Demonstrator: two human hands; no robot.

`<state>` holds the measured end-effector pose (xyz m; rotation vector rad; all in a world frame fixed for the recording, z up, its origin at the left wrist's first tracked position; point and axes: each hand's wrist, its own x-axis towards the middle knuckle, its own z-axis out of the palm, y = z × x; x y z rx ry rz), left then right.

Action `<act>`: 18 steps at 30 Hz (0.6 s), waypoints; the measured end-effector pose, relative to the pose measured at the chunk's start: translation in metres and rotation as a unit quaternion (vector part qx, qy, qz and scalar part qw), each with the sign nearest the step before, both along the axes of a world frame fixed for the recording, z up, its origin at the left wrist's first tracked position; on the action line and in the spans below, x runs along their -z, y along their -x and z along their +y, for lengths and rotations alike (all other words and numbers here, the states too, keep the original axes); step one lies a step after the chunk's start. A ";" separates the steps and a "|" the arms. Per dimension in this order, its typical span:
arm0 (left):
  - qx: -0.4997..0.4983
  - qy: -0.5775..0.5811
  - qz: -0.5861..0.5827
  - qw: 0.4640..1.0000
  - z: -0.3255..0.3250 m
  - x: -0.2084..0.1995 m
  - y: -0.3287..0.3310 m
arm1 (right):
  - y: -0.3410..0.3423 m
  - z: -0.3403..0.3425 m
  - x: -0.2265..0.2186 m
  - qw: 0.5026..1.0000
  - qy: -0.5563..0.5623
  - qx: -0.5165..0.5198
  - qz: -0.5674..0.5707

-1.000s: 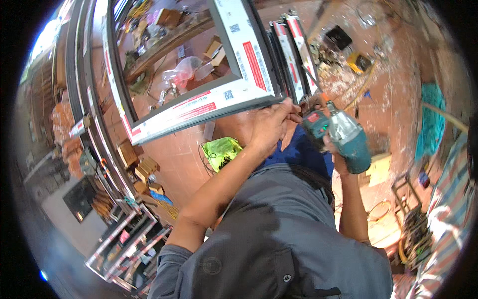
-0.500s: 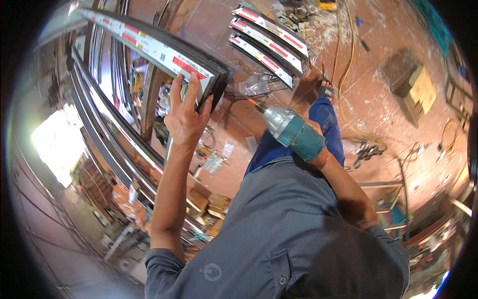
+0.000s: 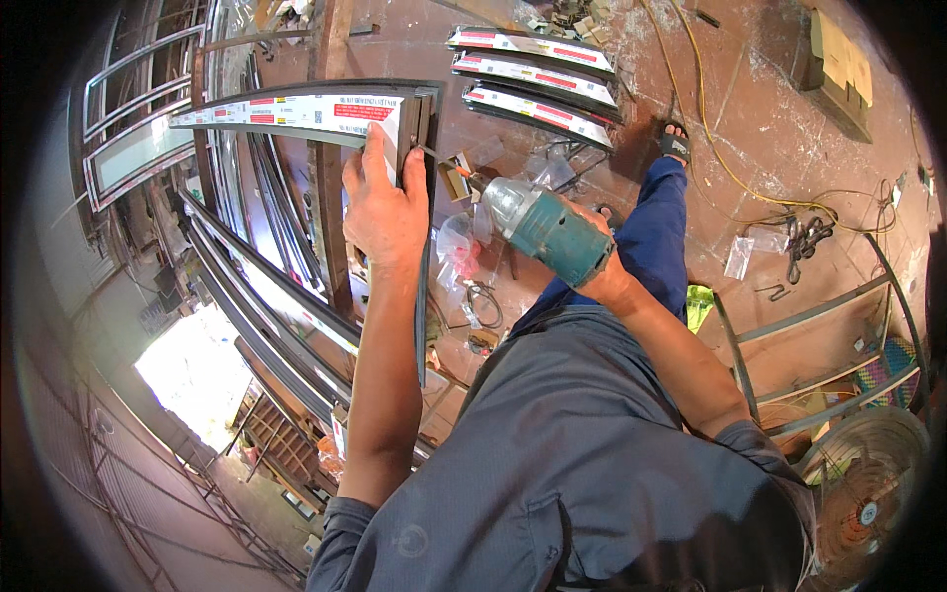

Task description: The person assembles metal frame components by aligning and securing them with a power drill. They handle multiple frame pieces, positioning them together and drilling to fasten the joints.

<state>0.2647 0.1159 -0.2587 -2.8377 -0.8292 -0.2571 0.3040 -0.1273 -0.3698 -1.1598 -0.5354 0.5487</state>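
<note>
My left hand [image 3: 383, 212] holds the corner of a dark metal frame with white protective film [image 3: 286, 111], its fingers on the film and the thumb at the end face. A teal and silver power drill [image 3: 552, 227] is in my right hand [image 3: 614, 281], its fingers wrapped around the handle. The drill's long thin bit [image 3: 446, 166] points left and reaches the frame's end beside my left thumb. Whether a screw sits at the tip is too small to tell.
Several film-covered profile pieces [image 3: 538, 84] lie on the floor ahead. Long dark profiles [image 3: 266, 276] lean at the left. A yellow cord [image 3: 720, 148] crosses the floor at right, near a cardboard box [image 3: 838, 74]. A round fan [image 3: 868, 513] stands at lower right.
The drill has moved left and its bit now reaches the frame's end. My left hand remains at the corner, thumb now near the bit. The view has turned.
</note>
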 end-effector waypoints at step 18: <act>-0.038 0.048 -0.064 0.996 -0.003 0.002 -0.008 | -0.022 0.010 0.022 0.996 -0.038 -0.065 0.048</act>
